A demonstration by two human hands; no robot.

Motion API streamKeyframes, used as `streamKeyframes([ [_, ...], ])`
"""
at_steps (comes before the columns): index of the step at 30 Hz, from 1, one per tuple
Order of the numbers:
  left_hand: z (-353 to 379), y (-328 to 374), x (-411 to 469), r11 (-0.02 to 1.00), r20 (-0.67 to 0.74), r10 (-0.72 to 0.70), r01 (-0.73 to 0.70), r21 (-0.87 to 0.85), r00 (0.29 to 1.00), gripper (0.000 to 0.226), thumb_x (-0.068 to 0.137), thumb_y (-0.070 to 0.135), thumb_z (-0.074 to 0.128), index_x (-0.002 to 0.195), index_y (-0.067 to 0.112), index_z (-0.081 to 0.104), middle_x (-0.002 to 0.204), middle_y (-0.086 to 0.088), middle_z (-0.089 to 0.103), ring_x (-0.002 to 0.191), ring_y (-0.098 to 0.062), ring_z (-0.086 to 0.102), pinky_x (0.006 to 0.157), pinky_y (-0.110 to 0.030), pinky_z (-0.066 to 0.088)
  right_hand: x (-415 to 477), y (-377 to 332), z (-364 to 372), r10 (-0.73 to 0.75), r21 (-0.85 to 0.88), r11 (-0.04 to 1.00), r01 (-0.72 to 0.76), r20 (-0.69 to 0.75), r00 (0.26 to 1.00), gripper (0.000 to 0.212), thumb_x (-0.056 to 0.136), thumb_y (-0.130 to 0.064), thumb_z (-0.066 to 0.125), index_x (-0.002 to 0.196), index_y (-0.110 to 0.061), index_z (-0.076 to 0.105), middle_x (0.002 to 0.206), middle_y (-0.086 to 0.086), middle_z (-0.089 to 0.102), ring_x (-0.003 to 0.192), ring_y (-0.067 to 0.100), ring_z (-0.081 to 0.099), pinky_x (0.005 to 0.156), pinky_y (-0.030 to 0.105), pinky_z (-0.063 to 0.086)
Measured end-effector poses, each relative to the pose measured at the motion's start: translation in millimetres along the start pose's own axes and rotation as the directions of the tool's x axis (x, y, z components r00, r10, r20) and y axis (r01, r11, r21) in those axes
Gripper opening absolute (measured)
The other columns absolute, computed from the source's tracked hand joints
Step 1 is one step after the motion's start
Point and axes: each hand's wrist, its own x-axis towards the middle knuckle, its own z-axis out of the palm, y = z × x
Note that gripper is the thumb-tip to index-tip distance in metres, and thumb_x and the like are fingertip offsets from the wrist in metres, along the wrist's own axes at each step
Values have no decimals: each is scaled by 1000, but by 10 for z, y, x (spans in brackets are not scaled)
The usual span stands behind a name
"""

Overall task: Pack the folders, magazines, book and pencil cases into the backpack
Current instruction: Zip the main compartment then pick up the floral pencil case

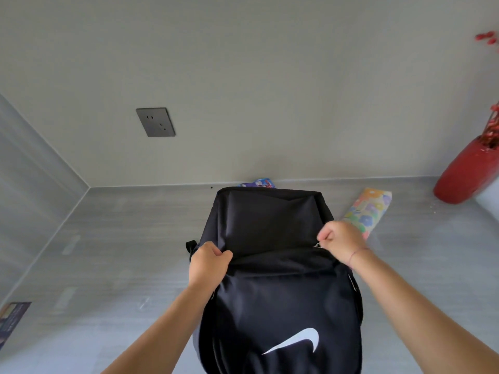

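While standing upright at the near middle of the pale grey wood-grain surface (121, 252), black fabric backpack with a white swoosh logo (283, 306), main compartment gaping, dark lining showing inside. Left hand (208, 263) curled tight on the left edge of the opening, grip pinching a fold of the black fabric. Right hand (340, 241) at the right edge of the opening, grip narrow, thumb and forefinger nipping the small silver zipper pull (318, 245); thin red string round that wrist. Both bare forearms reaching in from the near edge, one either side of the bag.

Just beyond the backpack's right shoulder, flat on the surface, long pastel pencil case printed with coloured flowers (368, 209), its near end hidden behind the right hand. Peeking over the far rim of the bag, against the wall, blue-and-purple printed item (260, 183), mostly hidden, kind not clear. At the far right, glossy red vase (461, 176) leaning in the wide-angle view, red berry stems (491, 128) rising from it. On the grey wall, left of centre, dark grey socket plate (155, 122). At the near left edge, corner of a dark printed magazine or booklet (13, 319), cut off by the frame, well apart from the bag.
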Motion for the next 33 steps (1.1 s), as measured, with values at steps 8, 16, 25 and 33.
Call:
streamKeyframes([
  [8,167,135,-48,963,-33,129,-117,243,991,20,77,18,58,94,18,48,93,2,54,90,-21,54,72,-33,43,177,690,-105,145,351,927,-132,-9,989,15,82,-6,63,74,-18,65,72,3,69,69,15,63,71,25,49],
  [16,574,515,73,616,231,596,-623,482,769,33,90,36,57,123,28,57,145,4,37,139,-16,24,115,-36,15,841,1160,-93,643,635,635,-440,-119,756,50,81,-32,67,117,1,55,115,19,62,94,31,59,72,31,41],
  [25,708,555,279,566,547,476,-716,409,689,77,71,59,68,138,35,41,155,8,23,145,-15,7,118,-39,4,1241,1318,8,749,562,574,-596,-65,659,75,67,-30,81,126,-3,43,131,19,55,114,37,60,93,48,52],
  [33,539,402,278,614,458,555,-713,338,694,40,96,26,50,136,29,49,151,6,34,140,-13,25,116,-31,19,1149,1257,-178,513,906,222,-361,206,833,27,85,1,49,109,-5,59,78,11,67,63,26,64,72,39,56],
])
